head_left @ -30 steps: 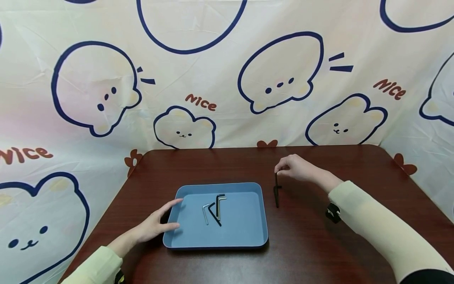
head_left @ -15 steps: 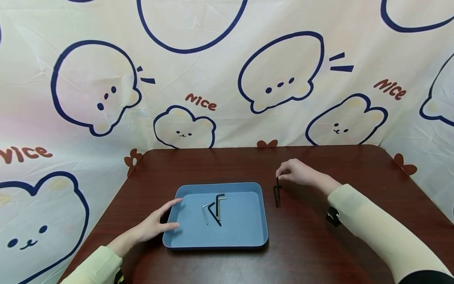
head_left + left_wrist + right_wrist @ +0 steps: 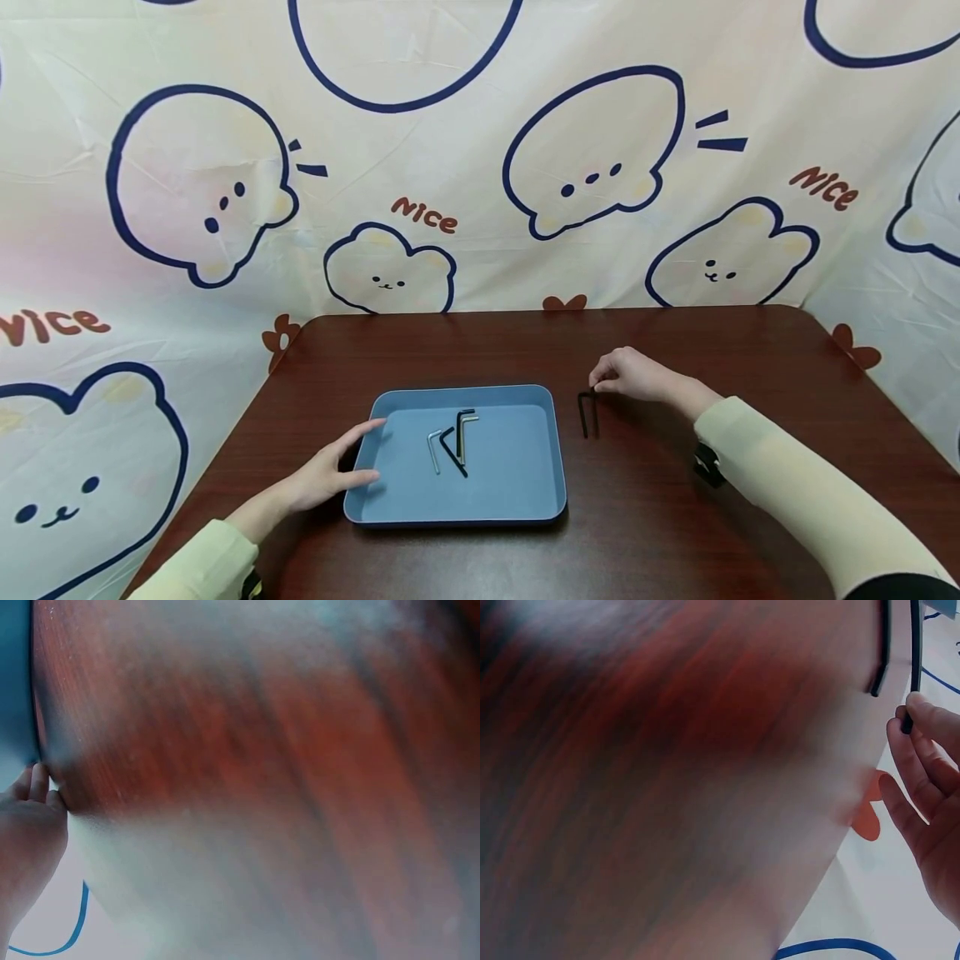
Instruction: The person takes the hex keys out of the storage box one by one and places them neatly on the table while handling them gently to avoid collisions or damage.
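Note:
My right hand [image 3: 632,375] pinches the end of a black hex key [image 3: 916,652] between thumb and fingers, at the right of the table. Just left of it, a second black hex key [image 3: 582,417] lies on the wood, its bent end [image 3: 876,688] showing in the right wrist view. My left hand [image 3: 318,477] rests at the left rim of a blue tray [image 3: 517,492], thumb and fingers spread over the edge. Inside the tray lie several hex keys: a silver one [image 3: 433,454], a black one [image 3: 454,456], another black one [image 3: 459,437] and a brass-toned one [image 3: 464,442] close beside it.
The dark brown wooden table [image 3: 450,567] has rounded far corners. A pale cloth [image 3: 480,167] with cartoon bear outlines hangs behind it and at both sides.
My right hand has come slightly down and to the right, keeping hold of the hex key, which now stands beside the other one instead of overlapping it. My left hand stays put.

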The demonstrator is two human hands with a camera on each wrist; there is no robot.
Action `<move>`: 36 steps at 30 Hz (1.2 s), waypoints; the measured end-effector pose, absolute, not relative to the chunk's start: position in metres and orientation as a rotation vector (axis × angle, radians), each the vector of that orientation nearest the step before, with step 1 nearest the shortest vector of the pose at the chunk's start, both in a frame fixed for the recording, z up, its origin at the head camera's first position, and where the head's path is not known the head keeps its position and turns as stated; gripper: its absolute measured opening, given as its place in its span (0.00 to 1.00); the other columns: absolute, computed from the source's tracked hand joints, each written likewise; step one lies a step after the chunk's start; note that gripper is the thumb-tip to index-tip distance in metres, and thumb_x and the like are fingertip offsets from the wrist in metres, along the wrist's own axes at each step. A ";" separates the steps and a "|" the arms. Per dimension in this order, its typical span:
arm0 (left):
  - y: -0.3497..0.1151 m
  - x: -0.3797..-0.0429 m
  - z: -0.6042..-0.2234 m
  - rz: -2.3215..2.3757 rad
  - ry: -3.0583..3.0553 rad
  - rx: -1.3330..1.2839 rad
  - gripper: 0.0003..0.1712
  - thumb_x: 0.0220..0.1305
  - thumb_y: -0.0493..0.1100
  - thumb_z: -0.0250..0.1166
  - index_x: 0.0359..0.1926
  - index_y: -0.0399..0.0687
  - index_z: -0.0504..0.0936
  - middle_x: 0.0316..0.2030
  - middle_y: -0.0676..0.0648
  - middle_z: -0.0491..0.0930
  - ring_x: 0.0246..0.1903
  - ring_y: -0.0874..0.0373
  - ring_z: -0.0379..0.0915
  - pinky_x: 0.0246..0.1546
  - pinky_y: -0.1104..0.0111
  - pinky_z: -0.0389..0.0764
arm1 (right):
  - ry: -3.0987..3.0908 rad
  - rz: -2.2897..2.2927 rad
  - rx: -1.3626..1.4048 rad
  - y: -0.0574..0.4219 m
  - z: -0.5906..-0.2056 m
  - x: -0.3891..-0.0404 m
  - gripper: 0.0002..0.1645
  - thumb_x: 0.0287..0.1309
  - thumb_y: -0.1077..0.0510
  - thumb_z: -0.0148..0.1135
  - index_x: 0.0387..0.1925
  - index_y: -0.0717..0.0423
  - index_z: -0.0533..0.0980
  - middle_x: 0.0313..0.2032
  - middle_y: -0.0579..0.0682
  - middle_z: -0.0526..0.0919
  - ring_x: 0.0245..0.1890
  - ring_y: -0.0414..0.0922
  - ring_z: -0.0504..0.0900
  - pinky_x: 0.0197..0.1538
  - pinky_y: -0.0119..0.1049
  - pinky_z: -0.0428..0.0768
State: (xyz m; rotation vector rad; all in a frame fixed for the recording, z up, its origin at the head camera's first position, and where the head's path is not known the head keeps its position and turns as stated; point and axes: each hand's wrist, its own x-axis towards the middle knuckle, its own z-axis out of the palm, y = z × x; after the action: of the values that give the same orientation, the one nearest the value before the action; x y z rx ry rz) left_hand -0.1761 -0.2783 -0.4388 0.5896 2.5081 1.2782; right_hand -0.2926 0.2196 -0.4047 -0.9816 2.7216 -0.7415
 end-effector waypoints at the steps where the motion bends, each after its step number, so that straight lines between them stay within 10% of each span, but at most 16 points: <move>1: -0.278 -0.176 -0.439 1.277 2.508 0.589 0.41 0.65 0.44 0.66 0.73 0.44 0.56 0.71 0.34 0.52 0.69 0.34 0.44 0.61 0.35 0.51 | 2.722 -0.737 -0.980 0.221 -0.406 -0.292 0.06 0.59 0.66 0.66 0.32 0.52 0.84 0.30 0.41 0.81 0.31 0.41 0.74 0.39 0.37 0.77; 36: -0.278 -0.177 -0.439 1.290 2.500 0.573 0.42 0.64 0.44 0.66 0.73 0.43 0.56 0.71 0.34 0.52 0.69 0.33 0.44 0.61 0.34 0.49 | 2.761 -0.709 -0.937 0.230 -0.421 -0.295 0.06 0.55 0.66 0.69 0.29 0.51 0.86 0.28 0.39 0.80 0.29 0.39 0.73 0.35 0.36 0.75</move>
State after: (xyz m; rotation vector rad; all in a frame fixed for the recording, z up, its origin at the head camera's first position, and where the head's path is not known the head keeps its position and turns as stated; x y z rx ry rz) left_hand -0.1771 -0.2782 -0.4394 0.5725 2.4997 1.2901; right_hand -0.2952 0.2300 -0.4210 -0.9367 2.7609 -0.7095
